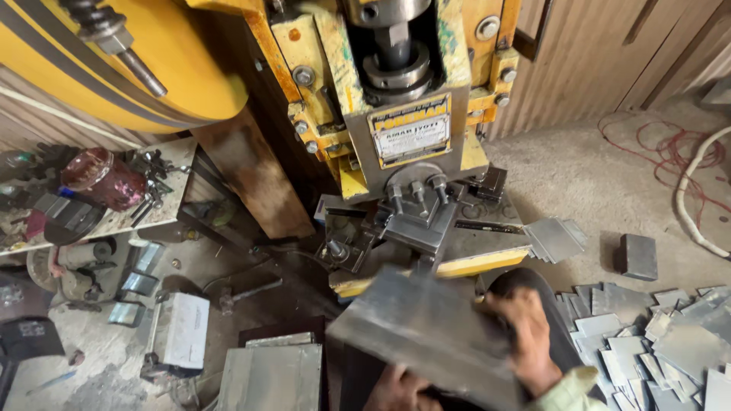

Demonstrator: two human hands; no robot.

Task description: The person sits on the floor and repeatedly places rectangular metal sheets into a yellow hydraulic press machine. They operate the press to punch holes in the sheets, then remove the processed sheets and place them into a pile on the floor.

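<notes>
One yellow press machine (396, 114) fills the upper centre of the frame, its single yellow flywheel (114, 68) at upper left; its die area (415, 221) at centre holds no sheet that I can make out, so the pressing of this piece looks not yet done. One large grey metal sheet (426, 327) sits tilted at lower centre, just below the die and blurred; it is held in both hands. The right hand (525, 335) is clamped on the sheet's right edge, fingers curled over it; the left hand (400, 388) is at the sheet's lower edge at the bottom of the frame, partly hidden, and I cannot tell how it grips. A heap of cut metal pieces (655, 335) lies at lower right, too many and overlapping to count, which suggests much work is done or waiting; a small fan of plates (554, 240) rests on the press table's right end; one stack of flat sheets (270, 373) lies lower left; one dark block (636, 256) on the floor at right; one reddish jar (103, 179) at left.
</notes>
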